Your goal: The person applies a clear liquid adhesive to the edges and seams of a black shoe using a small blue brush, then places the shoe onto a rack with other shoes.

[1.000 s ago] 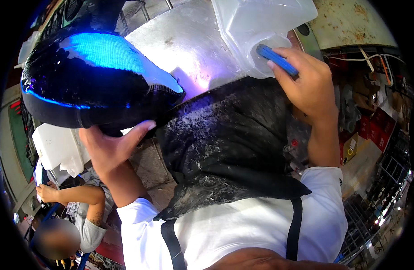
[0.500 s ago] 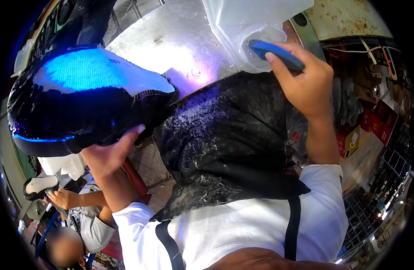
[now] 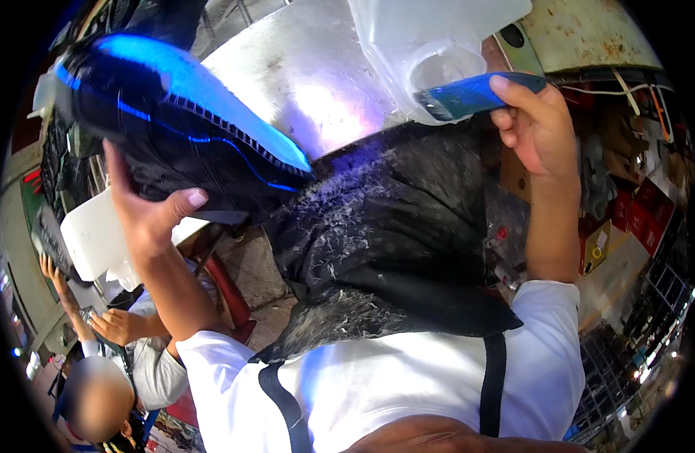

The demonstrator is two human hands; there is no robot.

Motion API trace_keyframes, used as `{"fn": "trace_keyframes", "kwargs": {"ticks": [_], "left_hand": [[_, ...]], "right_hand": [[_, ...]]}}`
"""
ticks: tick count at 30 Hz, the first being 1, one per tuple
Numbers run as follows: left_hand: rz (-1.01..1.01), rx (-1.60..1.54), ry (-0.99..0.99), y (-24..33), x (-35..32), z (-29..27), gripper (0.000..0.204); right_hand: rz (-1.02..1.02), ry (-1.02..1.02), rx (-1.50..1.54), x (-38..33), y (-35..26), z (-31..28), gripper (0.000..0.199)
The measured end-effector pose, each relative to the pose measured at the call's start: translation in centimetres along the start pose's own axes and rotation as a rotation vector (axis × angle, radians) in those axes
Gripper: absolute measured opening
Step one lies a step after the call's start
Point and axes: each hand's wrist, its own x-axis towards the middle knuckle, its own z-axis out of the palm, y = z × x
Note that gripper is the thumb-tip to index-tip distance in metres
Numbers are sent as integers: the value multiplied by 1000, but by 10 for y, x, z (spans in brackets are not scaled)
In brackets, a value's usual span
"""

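My left hand point(image 3: 155, 208) supports a black shoe point(image 3: 185, 136) from beneath, thumb and fingers spread against its side. The shoe lies tilted on its side, with its pale bottom lit bright blue and a row of stitches along the edge. One end of it reaches the black apron over my lap. In my right hand point(image 3: 540, 124) a flat blue strip point(image 3: 476, 94) is pinched between thumb and fingers. Its far end is at the round mouth of a translucent plastic jug point(image 3: 445, 64); whether it touches the rim I cannot tell.
A metal worktop point(image 3: 264, 57) with a bright violet-white light spot lies ahead. Pale shreds cover the apron point(image 3: 385, 226). A white plastic container point(image 3: 90, 238) is under my left arm. Another person point(image 3: 155, 362) sits at lower left. Red boxes point(image 3: 642, 208) stand at right.
The shoe has turned and risen at its left end, showing more stitched side. My left thumb has shifted left. The blue strip has swung flatter and moved right, away from the jug's mouth.
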Motion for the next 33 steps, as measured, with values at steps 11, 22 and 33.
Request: {"fn": "trace_keyframes", "kwargs": {"ticks": [11, 22, 33], "left_hand": [[-397, -560, -184, -16, 2, 19, 114], [-402, -659, -255, 7, -12, 54, 111], [-389, -605, -445, 0, 10, 45, 112]], "right_hand": [[-100, -361, 606, -27, 26, 68, 34], [-746, -801, 45, -45, 19, 63, 40], [-1162, -902, -499, 13, -54, 65, 30]]}}
